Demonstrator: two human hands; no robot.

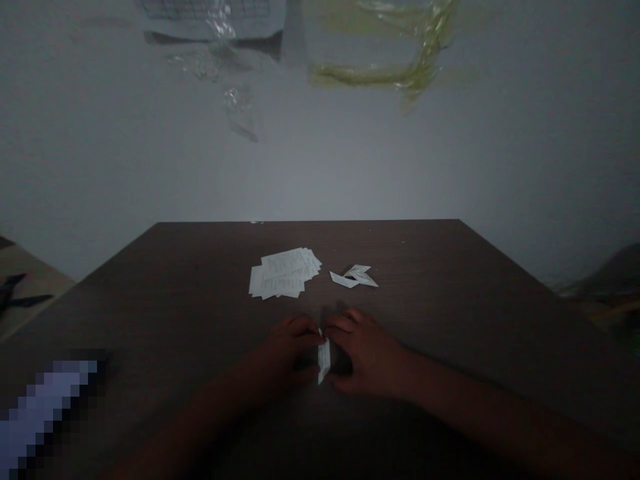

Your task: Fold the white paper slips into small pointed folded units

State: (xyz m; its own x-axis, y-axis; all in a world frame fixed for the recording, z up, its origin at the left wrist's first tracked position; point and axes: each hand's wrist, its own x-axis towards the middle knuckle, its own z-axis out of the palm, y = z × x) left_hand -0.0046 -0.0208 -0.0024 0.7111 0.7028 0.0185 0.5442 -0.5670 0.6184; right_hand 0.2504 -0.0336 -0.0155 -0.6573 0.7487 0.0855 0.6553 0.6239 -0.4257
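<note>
A narrow folded strip of printed paper [324,360] with slanted ends is between my two hands, close to the near side of the table. My left hand [295,347] curls round its left side, with fingertips at the upper end. From the right, my right hand [367,350] grips it with fingers at the top and thumb near the lower end. Beyond my hands lies a loose stack of printed paper slips [285,275]. Right of the stack are several folded paper pieces [354,276] with pointed ends, touching or overlapping one another.
The dark wooden table [200,307] meets a pale wall [350,160] at its far edge. Taped paper and plastic [370,73] hang on the wall. A blurred-out pixelated object [45,407] is at the near left. The light is dim.
</note>
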